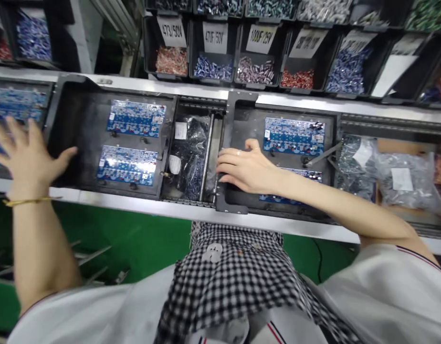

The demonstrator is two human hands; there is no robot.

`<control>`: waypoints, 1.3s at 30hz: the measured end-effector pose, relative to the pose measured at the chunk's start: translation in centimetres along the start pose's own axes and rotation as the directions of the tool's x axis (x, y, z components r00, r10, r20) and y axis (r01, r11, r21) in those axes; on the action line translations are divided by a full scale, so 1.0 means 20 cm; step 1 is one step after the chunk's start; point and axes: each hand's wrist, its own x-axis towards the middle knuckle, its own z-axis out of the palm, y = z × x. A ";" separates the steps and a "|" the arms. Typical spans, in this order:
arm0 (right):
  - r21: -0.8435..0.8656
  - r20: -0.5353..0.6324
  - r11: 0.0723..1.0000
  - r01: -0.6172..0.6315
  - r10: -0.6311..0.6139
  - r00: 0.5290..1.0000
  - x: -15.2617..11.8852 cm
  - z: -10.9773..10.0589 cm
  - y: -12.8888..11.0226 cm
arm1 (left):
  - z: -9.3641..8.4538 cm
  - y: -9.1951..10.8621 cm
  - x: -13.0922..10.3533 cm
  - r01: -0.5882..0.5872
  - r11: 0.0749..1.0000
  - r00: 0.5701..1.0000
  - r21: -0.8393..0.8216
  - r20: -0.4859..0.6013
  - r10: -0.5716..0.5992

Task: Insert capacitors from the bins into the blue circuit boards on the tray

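Observation:
My left hand [30, 160] is at the far left, fingers spread, over a black tray with a blue circuit board [20, 102] that it partly covers. No object shows in it. My right hand [247, 167] has its fingers curled over the left rim of another black tray [247, 126]. In that tray lie an upper circuit board [294, 135] and a lower circuit board [306, 176], the latter partly hidden by my forearm. Between my hands, a middle tray [79, 124] carries two more boards, an upper blue board [136, 118] and a lower blue board [127, 165].
The trays sit on a rail track with a metal front edge [109, 198]. Plastic bags of dark parts [194, 157] and a metal rod [208, 157] show in the gap. Labelled bins [171, 59] of small components line the back. Clear bags [403, 179] lie at right.

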 end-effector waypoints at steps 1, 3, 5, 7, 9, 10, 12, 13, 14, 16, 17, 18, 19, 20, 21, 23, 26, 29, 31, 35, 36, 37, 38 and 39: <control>-0.036 0.001 0.999 -0.020 0.020 1.000 -0.02 -0.01 0.00 | 0.01 -0.05 0.04 -0.019 1.000 0.999 -0.011 0.030 0.019; -0.108 0.003 0.989 -0.098 0.099 0.995 -0.07 -0.06 0.00 | 0.03 -0.12 0.11 -0.003 0.999 1.000 -0.045 0.030 0.004; -0.134 0.048 0.959 -0.249 0.257 0.965 -0.08 -0.10 0.02 | 0.06 -0.17 0.15 0.037 0.996 0.998 -0.079 0.058 -0.033; 0.067 0.176 0.917 -0.394 0.378 0.909 -0.01 -0.09 0.02 | 0.09 -0.21 0.18 0.079 0.991 0.993 -0.108 0.097 -0.068; 0.447 0.404 0.711 -0.543 0.381 0.831 0.15 -0.03 0.00 | 0.13 -0.26 0.21 0.108 0.985 0.989 -0.131 0.111 -0.094; 0.606 0.537 0.493 -0.624 0.325 0.778 0.26 0.02 -0.03 | 0.15 -0.29 0.22 0.119 0.983 0.989 -0.138 0.109 -0.104; 0.651 0.720 0.050 -0.757 0.276 0.637 0.47 0.14 -0.11 | 0.18 -0.34 0.23 0.128 0.981 0.989 -0.146 0.092 -0.115; 0.591 0.795 -0.121 -0.797 0.254 0.551 0.57 0.20 -0.15 | 0.18 -0.36 0.24 0.125 0.980 0.990 -0.153 0.081 -0.113; 0.539 0.842 -0.270 -0.797 0.206 0.499 0.65 0.25 -0.18 | 0.19 -0.38 0.24 0.117 0.980 0.992 -0.163 0.074 -0.106; 0.448 0.889 -0.482 -0.753 0.146 0.435 0.77 0.34 -0.23 | 0.17 -0.38 0.23 0.098 0.978 0.995 -0.184 0.054 -0.089; 0.426 0.896 -0.537 -0.728 0.140 0.421 0.81 0.38 -0.25 | 0.15 -0.38 0.22 0.072 0.978 0.997 -0.195 0.043 -0.065; 0.418 0.900 -0.567 -0.710 0.152 0.408 0.83 0.40 -0.26 | 0.13 -0.36 0.20 0.039 0.978 0.999 -0.205 0.039 -0.031; 0.420 0.901 -0.579 -0.699 0.176 0.396 0.85 0.42 -0.27 | 0.11 -0.35 0.18 0.012 0.977 1.000 -0.213 0.025 -0.006; 0.424 0.902 -0.581 -0.694 0.203 0.381 0.86 0.43 -0.28 | 0.09 -0.33 0.17 -0.011 0.976 1.000 -0.219 0.021 0.016; 0.425 0.903 -0.587 -0.689 0.227 0.364 0.86 0.43 -0.30 | 0.06 -0.31 0.15 -0.029 0.975 0.999 -0.222 0.020 0.034; 0.428 0.904 -0.597 -0.679 0.259 0.341 0.87 0.43 -0.31 | 0.04 -0.28 0.13 -0.036 0.975 0.998 -0.219 0.044 0.046; 0.427 0.904 -0.598 -0.678 0.272 0.329 0.87 0.43 -0.33 | 0.04 -0.26 0.13 0.010 0.981 0.999 -0.194 0.045 -0.001; 0.436 0.900 -0.579 -0.689 0.276 0.338 0.86 0.44 -0.32 | 0.08 -0.27 0.15 0.019 0.984 1.000 -0.179 0.016 -0.017; 0.453 0.891 -0.551 -0.701 0.291 0.348 0.87 0.45 -0.32 | 0.10 -0.29 0.17 0.007 0.984 1.000 -0.179 0.012 -0.005; 0.475 0.879 -0.488 -0.732 0.309 0.364 0.89 0.47 -0.33 | 0.14 -0.32 0.18 0.040 0.977 0.998 -0.210 -0.047 -0.051; 0.476 0.878 -0.479 -0.737 0.307 0.367 0.90 0.48 -0.34 | 0.14 -0.32 0.19 0.036 0.975 0.997 -0.221 -0.057 -0.049; 0.476 0.878 -0.475 -0.740 0.304 0.370 0.91 0.48 -0.34 | 0.15 -0.33 0.19 0.032 0.973 0.997 -0.228 -0.062 -0.047; 0.477 0.878 -0.475 -0.740 0.302 0.372 0.91 0.49 -0.35 | 0.15 -0.33 0.19 0.031 0.972 0.997 -0.231 -0.065 -0.048; 0.477 0.878 -0.477 -0.738 0.301 0.373 0.92 0.49 -0.35 | 0.15 -0.34 0.19 0.033 0.972 0.997 -0.232 -0.065 -0.050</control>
